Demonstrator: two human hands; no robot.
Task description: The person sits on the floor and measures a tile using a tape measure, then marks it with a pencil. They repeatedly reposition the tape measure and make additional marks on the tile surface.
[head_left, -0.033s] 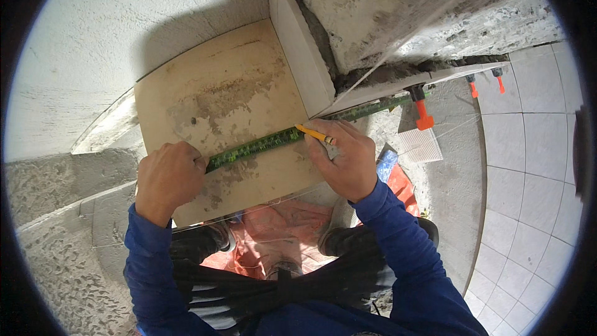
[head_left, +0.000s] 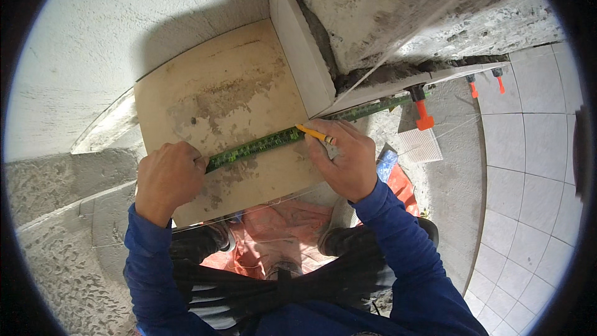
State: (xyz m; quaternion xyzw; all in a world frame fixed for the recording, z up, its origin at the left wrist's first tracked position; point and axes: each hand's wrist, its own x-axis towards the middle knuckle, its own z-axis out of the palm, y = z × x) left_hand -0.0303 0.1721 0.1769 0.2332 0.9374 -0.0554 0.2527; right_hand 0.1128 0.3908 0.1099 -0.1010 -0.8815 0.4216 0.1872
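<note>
My left hand (head_left: 169, 178) is closed on the left end of a green tape measure blade (head_left: 255, 148) with dark markings. The blade lies slantwise across a beige slab (head_left: 242, 56), smeared with grey, that looks like a large tile. In my right hand (head_left: 344, 152) is a yellow pencil (head_left: 314, 132), pinched with its tip at the blade's upper edge. That hand rests over the blade, which reappears beyond it along the wall tile's foot. What my left fingers cover is hidden.
An upright white tile (head_left: 303, 43) meets the slab's right side. Orange-handled tile levelling clips (head_left: 424, 115) stick out from the wall edge. A notched trowel (head_left: 420, 144) lies at right. Pale floor tiles (head_left: 504, 140) run along the far right; orange sheeting (head_left: 277, 227) lies between my feet.
</note>
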